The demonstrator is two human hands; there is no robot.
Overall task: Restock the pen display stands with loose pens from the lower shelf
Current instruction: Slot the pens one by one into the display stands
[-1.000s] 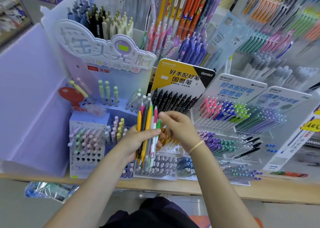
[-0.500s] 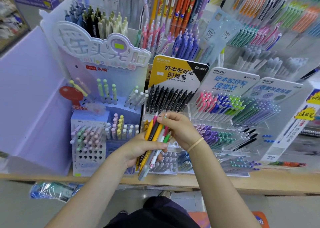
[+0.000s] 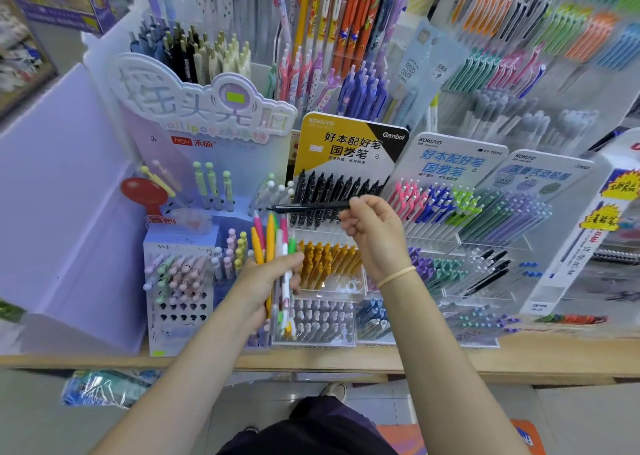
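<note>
My left hand (image 3: 265, 283) grips a bundle of loose pens (image 3: 273, 243), yellow, pink, white and green, held upright in front of the display stands. My right hand (image 3: 372, 233) holds a single black pen (image 3: 308, 207) sideways, its tip pointing left, just in front of the row of black pens (image 3: 332, 191) in the yellow Kokuyo stand (image 3: 349, 143). Below that row sits a tray of mustard-yellow pens (image 3: 329, 260). A beige band circles my right wrist.
A purple lollipop-pen stand (image 3: 180, 281) is at the left, with a lilac panel (image 3: 65, 212) beside it. Kokuyo stands with pink, blue, green and purple pens (image 3: 460, 208) fill the right. The wooden shelf edge (image 3: 346, 363) runs below; a plastic-wrapped packet (image 3: 104, 387) lies under it.
My right hand has pulled one black pen out of the bundle and lifted it up and to the right, toward the black pen row. The left hand keeps the other pens.
</note>
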